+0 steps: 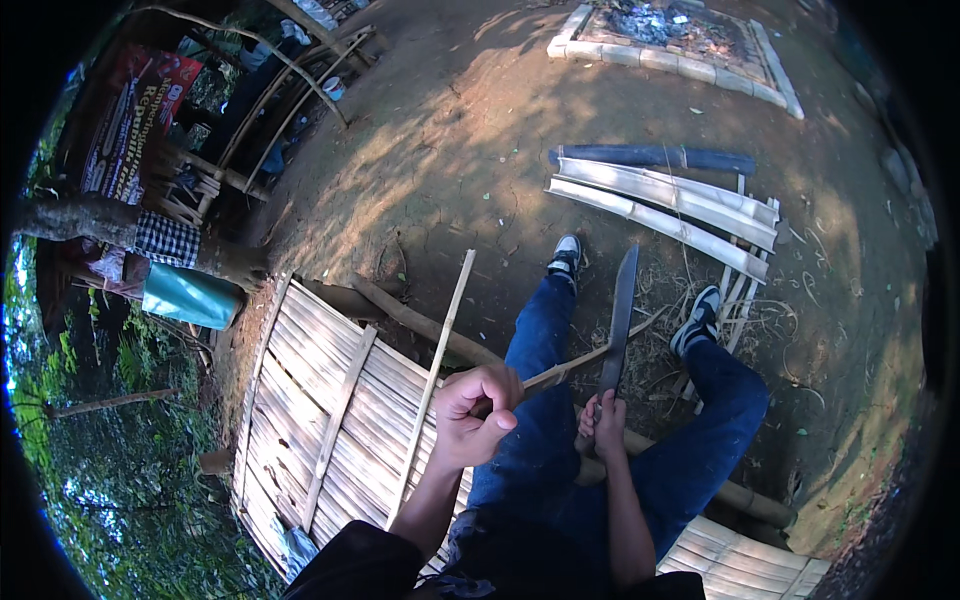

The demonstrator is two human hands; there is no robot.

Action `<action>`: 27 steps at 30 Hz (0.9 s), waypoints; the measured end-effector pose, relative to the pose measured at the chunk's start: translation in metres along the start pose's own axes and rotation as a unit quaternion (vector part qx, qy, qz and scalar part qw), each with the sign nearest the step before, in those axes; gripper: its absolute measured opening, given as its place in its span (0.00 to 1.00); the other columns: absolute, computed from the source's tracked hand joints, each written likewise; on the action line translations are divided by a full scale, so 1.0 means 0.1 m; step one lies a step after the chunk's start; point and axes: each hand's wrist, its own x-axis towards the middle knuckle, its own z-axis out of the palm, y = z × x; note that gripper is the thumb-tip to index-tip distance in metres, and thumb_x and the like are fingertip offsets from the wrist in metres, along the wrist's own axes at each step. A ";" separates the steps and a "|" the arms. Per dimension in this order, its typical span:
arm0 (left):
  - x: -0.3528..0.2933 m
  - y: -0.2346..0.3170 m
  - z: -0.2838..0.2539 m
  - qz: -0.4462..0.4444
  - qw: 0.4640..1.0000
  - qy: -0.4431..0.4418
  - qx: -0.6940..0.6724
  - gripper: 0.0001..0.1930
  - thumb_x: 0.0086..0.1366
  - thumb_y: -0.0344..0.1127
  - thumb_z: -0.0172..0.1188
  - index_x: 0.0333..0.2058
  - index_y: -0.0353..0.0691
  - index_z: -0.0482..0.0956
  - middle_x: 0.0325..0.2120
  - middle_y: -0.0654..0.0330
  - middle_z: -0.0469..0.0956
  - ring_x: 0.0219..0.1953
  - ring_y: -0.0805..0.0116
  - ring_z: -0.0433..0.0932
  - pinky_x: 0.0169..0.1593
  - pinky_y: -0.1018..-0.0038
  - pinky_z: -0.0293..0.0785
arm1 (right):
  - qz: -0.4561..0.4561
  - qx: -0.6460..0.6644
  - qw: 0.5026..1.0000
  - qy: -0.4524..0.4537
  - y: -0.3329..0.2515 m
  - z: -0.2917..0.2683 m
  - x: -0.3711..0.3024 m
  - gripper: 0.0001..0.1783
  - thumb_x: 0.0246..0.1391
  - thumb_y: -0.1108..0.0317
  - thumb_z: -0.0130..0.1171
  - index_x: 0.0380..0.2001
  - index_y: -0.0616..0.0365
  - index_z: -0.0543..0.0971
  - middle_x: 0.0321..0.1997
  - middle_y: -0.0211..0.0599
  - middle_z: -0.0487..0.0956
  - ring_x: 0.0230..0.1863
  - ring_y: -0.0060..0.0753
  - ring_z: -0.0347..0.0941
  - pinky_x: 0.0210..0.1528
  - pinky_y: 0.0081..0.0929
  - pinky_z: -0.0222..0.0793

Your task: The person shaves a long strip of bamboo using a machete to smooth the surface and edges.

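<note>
My left hand (pixel 474 418) is closed round one end of a thin bamboo strip (pixel 560 373), which slants up to the right across my thigh. In my right hand (pixel 603 428) is the handle of a machete (pixel 622 315), its long dark blade pointing away from me. The strip meets the blade partway along; I cannot tell whether it passes behind or presses against the edge. Left of my left hand a long pale bamboo stick (pixel 437 365) lies over the slatted bamboo bench (pixel 330 400) that I sit on.
Split bamboo halves (pixel 665 205) and a dark bamboo pole (pixel 650 157) lie on the dirt ahead. Shavings (pixel 650 300) litter the ground between my shoes. Farther off is a bamboo-edged fire pit (pixel 690 70). A green-blue roll (pixel 190 297) and a banner (pixel 140 120) are at left.
</note>
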 end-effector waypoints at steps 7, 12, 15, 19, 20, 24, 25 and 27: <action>0.21 -0.04 0.10 -0.025 0.987 0.157 -0.024 0.24 0.69 0.53 0.46 0.20 0.44 0.60 0.16 0.69 0.55 0.18 0.77 0.54 0.26 0.77 0.54 | -0.217 -0.346 0.910 -0.076 -0.22 0.05 -0.08 0.27 0.55 0.51 0.58 0.17 0.67 0.72 0.10 0.37 0.67 0.13 0.27 0.66 0.19 0.29 0.57; 0.25 0.04 -0.13 -0.039 0.941 0.310 -0.133 0.25 0.71 0.51 0.46 0.17 0.47 0.56 0.11 0.70 0.50 0.12 0.79 0.45 0.18 0.78 0.43 | -0.196 -0.363 0.909 -0.055 -0.34 0.14 -0.09 0.25 0.55 0.52 0.58 0.20 0.68 0.76 0.11 0.42 0.69 0.15 0.32 0.69 0.21 0.29 0.61; 0.43 0.19 -0.13 0.010 0.946 0.309 -0.096 0.25 0.71 0.52 0.45 0.17 0.48 0.55 0.10 0.71 0.49 0.11 0.80 0.42 0.17 0.78 0.42 | -0.205 -0.394 0.896 0.013 -0.38 0.04 -0.06 0.26 0.58 0.52 0.54 0.17 0.66 0.74 0.11 0.38 0.69 0.15 0.28 0.69 0.21 0.29 0.61; 0.47 0.33 0.01 0.055 0.977 0.191 -0.079 0.23 0.72 0.53 0.40 0.20 0.48 0.56 0.11 0.72 0.48 0.11 0.80 0.41 0.18 0.79 0.42 | -0.187 -0.401 0.896 0.051 -0.44 -0.06 -0.01 0.28 0.61 0.52 0.49 0.15 0.64 0.72 0.10 0.33 0.69 0.15 0.24 0.68 0.20 0.27 0.60; 0.44 0.32 0.04 0.062 0.983 0.154 -0.083 0.22 0.72 0.52 0.40 0.20 0.48 0.56 0.11 0.72 0.48 0.11 0.80 0.41 0.18 0.79 0.42 | -0.176 -0.396 0.899 0.058 -0.43 -0.09 -0.01 0.28 0.62 0.52 0.48 0.15 0.64 0.72 0.10 0.33 0.69 0.15 0.24 0.68 0.20 0.27 0.60; 0.38 0.32 -0.03 0.056 0.996 0.041 -0.050 0.21 0.71 0.51 0.45 0.22 0.45 0.57 0.11 0.71 0.49 0.11 0.80 0.42 0.16 0.79 0.43 | -0.124 -0.308 0.942 0.042 -0.33 -0.01 -0.01 0.29 0.63 0.50 0.46 0.15 0.62 0.71 0.10 0.30 0.67 0.14 0.21 0.67 0.18 0.24 0.58; 0.37 0.29 -0.02 0.053 0.991 0.075 -0.095 0.22 0.66 0.47 0.56 0.20 0.43 0.57 0.09 0.71 0.53 0.10 0.82 0.45 0.15 0.79 0.42 | -0.115 -0.292 0.949 0.035 -0.39 0.10 -0.07 0.29 0.62 0.50 0.46 0.15 0.62 0.72 0.10 0.32 0.68 0.15 0.24 0.68 0.19 0.26 0.59; 0.40 0.30 0.00 0.047 0.993 0.045 -0.098 0.22 0.66 0.46 0.56 0.20 0.43 0.58 0.09 0.71 0.53 0.10 0.82 0.45 0.15 0.79 0.42 | -0.135 -0.248 0.959 0.002 -0.51 0.35 -0.19 0.28 0.60 0.50 0.48 0.16 0.62 0.72 0.10 0.33 0.69 0.15 0.27 0.69 0.20 0.28 0.60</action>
